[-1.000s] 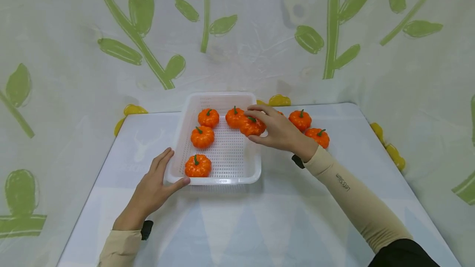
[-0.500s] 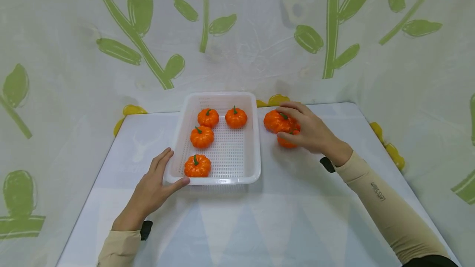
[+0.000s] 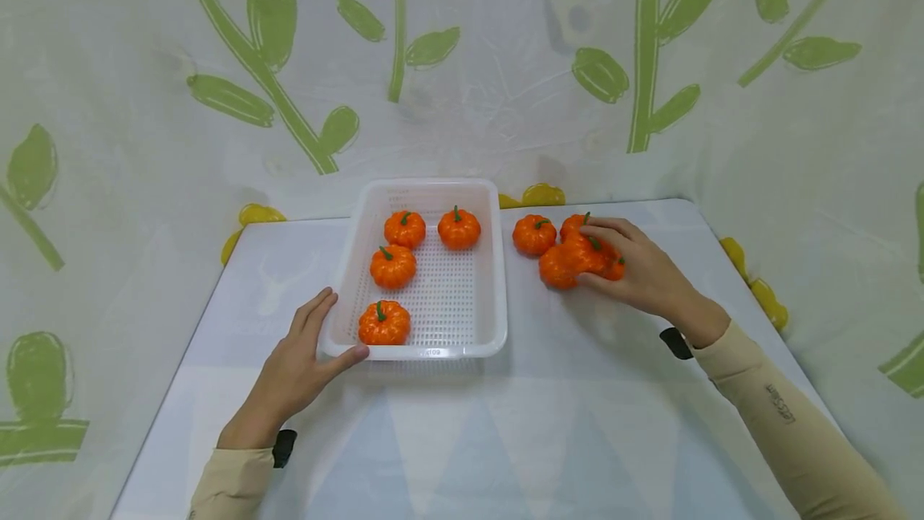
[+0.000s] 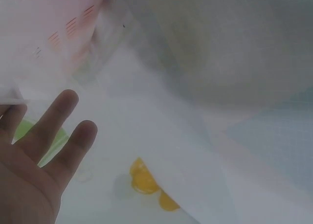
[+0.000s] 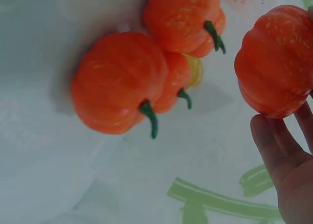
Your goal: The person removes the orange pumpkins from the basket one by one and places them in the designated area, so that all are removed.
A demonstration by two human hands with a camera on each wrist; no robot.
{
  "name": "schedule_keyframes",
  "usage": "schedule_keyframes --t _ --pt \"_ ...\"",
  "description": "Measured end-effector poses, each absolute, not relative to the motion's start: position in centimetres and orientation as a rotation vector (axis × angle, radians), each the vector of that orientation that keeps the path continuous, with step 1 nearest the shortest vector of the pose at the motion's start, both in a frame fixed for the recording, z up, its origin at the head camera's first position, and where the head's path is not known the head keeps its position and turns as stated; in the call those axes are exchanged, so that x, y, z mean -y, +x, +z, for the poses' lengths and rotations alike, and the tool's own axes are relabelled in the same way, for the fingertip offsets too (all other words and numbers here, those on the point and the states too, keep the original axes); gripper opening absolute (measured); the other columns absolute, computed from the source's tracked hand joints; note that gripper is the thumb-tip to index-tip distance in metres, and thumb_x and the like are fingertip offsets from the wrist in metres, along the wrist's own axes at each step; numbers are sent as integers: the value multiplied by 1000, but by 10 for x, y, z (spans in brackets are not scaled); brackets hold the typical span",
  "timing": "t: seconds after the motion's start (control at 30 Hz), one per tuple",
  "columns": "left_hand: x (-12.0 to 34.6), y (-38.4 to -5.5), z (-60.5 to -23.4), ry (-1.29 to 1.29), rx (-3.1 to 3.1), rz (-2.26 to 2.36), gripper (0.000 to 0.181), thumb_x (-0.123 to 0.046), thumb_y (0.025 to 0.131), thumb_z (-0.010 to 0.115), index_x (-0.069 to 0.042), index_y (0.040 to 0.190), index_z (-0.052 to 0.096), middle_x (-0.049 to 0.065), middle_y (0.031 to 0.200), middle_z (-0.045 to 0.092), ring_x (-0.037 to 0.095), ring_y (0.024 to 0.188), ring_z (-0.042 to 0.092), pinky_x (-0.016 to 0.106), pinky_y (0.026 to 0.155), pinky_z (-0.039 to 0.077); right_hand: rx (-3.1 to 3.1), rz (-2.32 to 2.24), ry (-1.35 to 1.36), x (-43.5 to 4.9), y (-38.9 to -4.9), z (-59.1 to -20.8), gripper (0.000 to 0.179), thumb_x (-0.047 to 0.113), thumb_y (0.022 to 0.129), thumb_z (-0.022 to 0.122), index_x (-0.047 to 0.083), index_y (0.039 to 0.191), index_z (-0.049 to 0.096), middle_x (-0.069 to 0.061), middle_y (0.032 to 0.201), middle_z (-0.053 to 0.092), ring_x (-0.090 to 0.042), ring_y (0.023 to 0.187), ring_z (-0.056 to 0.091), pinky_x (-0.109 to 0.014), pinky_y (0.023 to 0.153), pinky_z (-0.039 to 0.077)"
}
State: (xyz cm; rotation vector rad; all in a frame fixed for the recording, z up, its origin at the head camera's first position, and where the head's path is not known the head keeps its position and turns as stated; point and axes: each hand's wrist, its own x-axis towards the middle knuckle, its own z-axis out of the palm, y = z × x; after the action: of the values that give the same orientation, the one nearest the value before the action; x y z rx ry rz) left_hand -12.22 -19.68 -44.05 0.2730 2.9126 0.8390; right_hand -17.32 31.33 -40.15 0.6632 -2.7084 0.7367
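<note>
My right hand (image 3: pixel 646 273) holds a small orange pumpkin (image 3: pixel 586 253) with a green stem, over a cluster of similar ones on the table at right. In the right wrist view, the held pumpkin (image 5: pixel 275 62) is at upper right, fingertips at its side, apart from the neighbouring pumpkins (image 5: pixel 117 82). At left, my left hand (image 3: pixel 289 371) rests at the near-left corner of a white perforated plastic basket (image 3: pixel 493 295), its thumb on the front rim and its fingers extended along the left side. Several pumpkins (image 3: pixel 393 267) sit inside, mostly along the basket's left side.
Near the basket's right wall stands a pumpkin (image 3: pixel 534 235) of the cluster. The white table (image 3: pixel 462 440) has pale blue triangles printed on it. Behind its far edge hangs a cloth (image 3: pixel 491 127) patterned with green stems and yellow flowers.
My right hand has carried the pumpkin from over the basket's right rim rightward to the cluster on the table. The left hand and the basket have stayed in place.
</note>
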Motion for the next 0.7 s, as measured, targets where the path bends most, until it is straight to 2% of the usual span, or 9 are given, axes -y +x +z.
schedule_keyframes --t 0.4,0.7 --pt "197 -122 -441 268 -2917 833 106 -64 87 69 -13 163 16 11 168 14 47 143 34 70 105 36 2800 685 634 -324 -158 -432 64 23 76 91 6 132 64 -14 137 54 -37 122 53 -59 95 52" --pt "197 -122 -444 263 -2914 845 106 -63 87 70 -15 164 15 9 168 13 46 144 32 71 106 35 2927 633 610 -326 -151 -452 65 26 79 89 8 135 62 -15 142 50 -37 127 49 -60 95 51"
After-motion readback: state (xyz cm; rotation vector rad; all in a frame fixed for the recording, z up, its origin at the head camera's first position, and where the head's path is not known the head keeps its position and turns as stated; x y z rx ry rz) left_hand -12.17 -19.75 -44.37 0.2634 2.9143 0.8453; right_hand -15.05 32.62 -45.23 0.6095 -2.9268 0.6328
